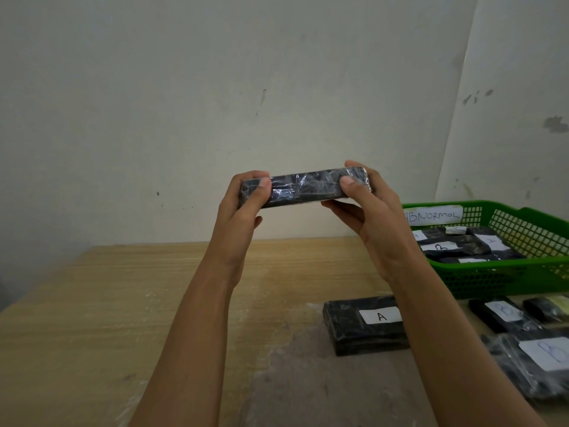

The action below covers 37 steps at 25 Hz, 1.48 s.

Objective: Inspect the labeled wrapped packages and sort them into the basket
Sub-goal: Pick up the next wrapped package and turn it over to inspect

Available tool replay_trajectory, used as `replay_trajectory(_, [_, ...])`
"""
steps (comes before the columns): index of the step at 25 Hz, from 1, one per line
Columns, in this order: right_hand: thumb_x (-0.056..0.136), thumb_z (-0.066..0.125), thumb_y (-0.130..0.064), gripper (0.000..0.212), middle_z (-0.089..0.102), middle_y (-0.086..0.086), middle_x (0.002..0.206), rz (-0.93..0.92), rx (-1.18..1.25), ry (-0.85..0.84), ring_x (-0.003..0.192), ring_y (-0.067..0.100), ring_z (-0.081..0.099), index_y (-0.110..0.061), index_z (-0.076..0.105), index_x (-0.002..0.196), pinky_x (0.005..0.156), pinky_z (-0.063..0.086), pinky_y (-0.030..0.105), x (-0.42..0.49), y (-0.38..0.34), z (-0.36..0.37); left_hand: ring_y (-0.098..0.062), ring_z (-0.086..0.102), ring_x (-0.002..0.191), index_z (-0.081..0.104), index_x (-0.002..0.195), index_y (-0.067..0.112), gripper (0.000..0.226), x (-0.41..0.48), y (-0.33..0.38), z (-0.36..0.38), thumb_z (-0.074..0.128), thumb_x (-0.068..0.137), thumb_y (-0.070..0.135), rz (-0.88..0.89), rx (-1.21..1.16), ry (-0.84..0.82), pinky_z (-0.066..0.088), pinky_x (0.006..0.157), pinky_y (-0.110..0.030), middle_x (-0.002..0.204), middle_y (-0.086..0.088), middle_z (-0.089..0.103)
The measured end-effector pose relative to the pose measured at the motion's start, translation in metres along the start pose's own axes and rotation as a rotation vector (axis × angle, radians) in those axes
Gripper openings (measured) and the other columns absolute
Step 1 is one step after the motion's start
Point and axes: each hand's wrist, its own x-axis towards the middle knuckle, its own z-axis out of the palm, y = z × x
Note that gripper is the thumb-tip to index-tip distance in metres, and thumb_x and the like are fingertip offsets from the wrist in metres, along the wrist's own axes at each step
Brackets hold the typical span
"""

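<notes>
A black package wrapped in clear film (303, 188) is held up in front of the wall, edge-on and level, well above the table. My left hand (243, 208) grips its left end and my right hand (366, 208) grips its right end, thumbs on the near side. Its label is not visible. On the table lies a black package labeled A (366, 323), partly behind my right forearm. The green basket (498, 275) at the right holds several labeled black packages.
A paper sign reading ABNORMAL (432, 215) is on the basket's far wall. More wrapped packages with white labels (505, 314) (542, 362) lie at the right front. The wooden table (123, 303) stretches left; a pale wall stands behind.
</notes>
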Motion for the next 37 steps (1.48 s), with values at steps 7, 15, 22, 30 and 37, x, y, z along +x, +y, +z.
replay_trajectory(7, [0.1, 0.059, -0.027, 0.031, 0.065, 0.008, 0.126, -0.001, 0.051, -0.025, 0.115, 0.023, 0.069, -0.018, 0.061, 0.13, 0.099, 0.056, 0.035, 0.0, -0.004, 0.0, -0.009, 0.059, 0.108, 0.065, 0.108, 0.039, 0.023, 0.002, -0.002, -0.009, 0.053, 0.091, 0.05, 0.011, -0.036, -0.056, 0.042, 0.104, -0.034, 0.109, 0.016, 0.065])
replay_trajectory(15, [0.108, 0.042, -0.02, 0.03, 0.062, 0.007, 0.116, -0.006, 0.069, 0.037, 0.109, 0.021, 0.066, -0.012, 0.065, 0.125, 0.098, 0.057, 0.034, -0.002, -0.007, 0.001, -0.009, 0.058, 0.124, 0.06, 0.126, 0.041, 0.041, -0.001, 0.0, -0.009, 0.065, 0.089, 0.057, 0.008, 0.002, -0.11, 0.041, 0.107, -0.035, 0.127, 0.013, 0.063])
replay_trajectory(22, [0.081, 0.075, -0.018, 0.053, 0.057, 0.0, 0.136, -0.122, -0.09, -0.087, 0.121, 0.022, 0.063, -0.023, 0.053, 0.129, 0.1, 0.055, 0.04, 0.001, 0.0, -0.01, -0.022, 0.056, 0.134, 0.02, 0.157, 0.048, 0.124, 0.005, -0.01, -0.014, 0.094, 0.06, 0.027, -0.08, -0.068, -0.201, 0.045, 0.113, -0.045, 0.15, 0.001, 0.05])
replay_trajectory(30, [0.077, 0.083, -0.039, 0.105, 0.031, -0.014, 0.16, -0.142, -0.357, -0.171, 0.131, 0.009, 0.05, -0.04, 0.016, 0.158, 0.108, 0.048, 0.035, -0.001, -0.003, -0.013, -0.024, 0.068, 0.118, 0.035, 0.153, 0.033, 0.103, 0.01, -0.013, -0.01, 0.091, 0.068, 0.02, -0.013, -0.169, -0.08, 0.057, 0.095, -0.039, 0.136, -0.008, 0.064])
replay_trajectory(37, [0.057, 0.082, -0.073, 0.126, 0.036, -0.008, 0.156, -0.165, -0.522, -0.02, 0.141, 0.016, 0.043, -0.042, 0.011, 0.157, 0.115, 0.042, 0.047, 0.004, 0.011, -0.006, -0.013, 0.067, 0.116, 0.025, 0.151, 0.041, 0.102, 0.003, -0.007, -0.001, 0.084, 0.07, 0.021, 0.166, 0.036, -0.104, 0.06, 0.09, -0.031, 0.135, -0.002, 0.058])
